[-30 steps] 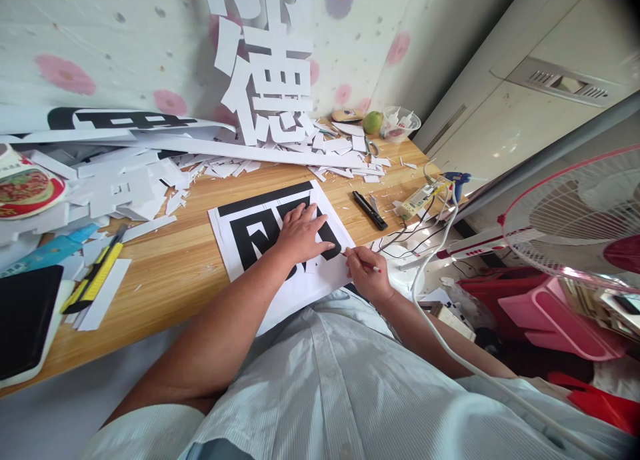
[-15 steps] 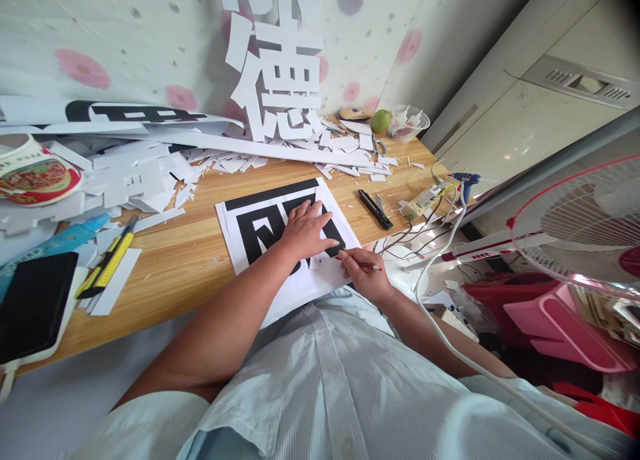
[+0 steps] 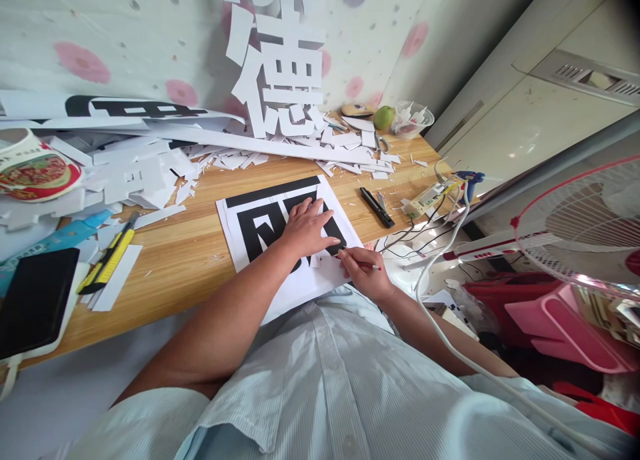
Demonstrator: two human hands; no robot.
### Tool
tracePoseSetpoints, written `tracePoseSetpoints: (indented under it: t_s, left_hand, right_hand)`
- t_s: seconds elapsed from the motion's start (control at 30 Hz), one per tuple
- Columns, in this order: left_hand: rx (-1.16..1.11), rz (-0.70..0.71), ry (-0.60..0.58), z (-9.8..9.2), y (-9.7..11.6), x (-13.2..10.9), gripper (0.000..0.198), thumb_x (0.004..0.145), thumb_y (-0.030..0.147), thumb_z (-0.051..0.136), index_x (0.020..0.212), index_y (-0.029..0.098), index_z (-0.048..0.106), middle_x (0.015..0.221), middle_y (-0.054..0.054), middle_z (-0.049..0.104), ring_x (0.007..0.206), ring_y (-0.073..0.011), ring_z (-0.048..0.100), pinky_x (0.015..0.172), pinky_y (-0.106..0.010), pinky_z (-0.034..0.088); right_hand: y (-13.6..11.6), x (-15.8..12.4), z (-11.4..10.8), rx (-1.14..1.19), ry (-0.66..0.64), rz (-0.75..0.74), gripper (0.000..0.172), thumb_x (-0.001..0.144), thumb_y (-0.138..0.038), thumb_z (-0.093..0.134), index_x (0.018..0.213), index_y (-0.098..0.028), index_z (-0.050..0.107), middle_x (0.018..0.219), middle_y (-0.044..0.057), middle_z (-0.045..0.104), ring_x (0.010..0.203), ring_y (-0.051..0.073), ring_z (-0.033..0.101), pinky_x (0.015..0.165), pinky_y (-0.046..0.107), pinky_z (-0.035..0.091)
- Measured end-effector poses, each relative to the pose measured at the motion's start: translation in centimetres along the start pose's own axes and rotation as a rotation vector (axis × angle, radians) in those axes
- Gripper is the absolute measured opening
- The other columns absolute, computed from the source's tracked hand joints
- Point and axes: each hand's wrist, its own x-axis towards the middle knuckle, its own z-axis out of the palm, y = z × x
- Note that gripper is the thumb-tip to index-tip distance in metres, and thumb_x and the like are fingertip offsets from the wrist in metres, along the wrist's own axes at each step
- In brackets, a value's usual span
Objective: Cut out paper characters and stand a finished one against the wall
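Observation:
A white paper sheet [image 3: 287, 293] printed with a large black character lies at the table's front edge, over a white board. My left hand [image 3: 309, 230] rests flat on the print with its fingers spread, covering part of the character. In my right hand [image 3: 369, 273] is a thin red pencil [image 3: 374, 267], pinched between thumb and fingers. The pencil's tip meets the sheet by the lower right of the black character, close to my left thumb; the tip itself is mostly hidden. Right of the sheet lies a black utility knife [image 3: 377, 207].
White scraps [image 3: 135, 173] pile along the back of the wooden table [image 3: 200, 267]. A yellow cutter [image 3: 107, 260] and a phone [image 3: 35, 303] lie left. Cut white characters [image 3: 293, 73] lean on the wall. A power strip [image 3: 425, 200], glue gun [image 3: 470, 178] and fan [image 3: 585, 227] are right.
The view has shifted very slightly. Both hands, the pencil and the sheet keep practically the same places.

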Motion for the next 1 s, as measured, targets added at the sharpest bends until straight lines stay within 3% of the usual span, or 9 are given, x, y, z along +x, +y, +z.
tracePoseSetpoints:
  t_s: [0.63, 1.0]
  left_hand:
    - [0.022, -0.004, -0.002, 0.32, -0.14, 0.08, 0.086, 0.093, 0.074, 0.075, 0.166, 0.034, 0.055, 0.186, -0.008, 0.028, 0.17, -0.0432, 0.021, 0.135, -0.061, 0.022]
    - [0.028, -0.001, -0.003, 0.14, -0.06, 0.04, 0.086, 0.093, 0.074, 0.074, 0.167, 0.034, 0.055, 0.186, -0.009, 0.029, 0.17, -0.0435, 0.022, 0.135, -0.06, 0.023]
  right_hand:
    - [0.38, -0.12, 0.43, 0.067, 0.037, 0.031, 0.044, 0.105, -0.058, 0.069, 0.082, -0.023, 0.08, 0.07, 0.004, 0.077, 0.049, 0.016, 0.065, 0.055, 0.031, 0.053]
    - [0.54, -0.07, 0.32, 0.055, 0.014, 0.021, 0.044, 0.107, -0.054, 0.067, 0.076, -0.023, 0.075, 0.065, 0.003, 0.073, 0.052, 0.017, 0.065, 0.057, 0.031, 0.05]
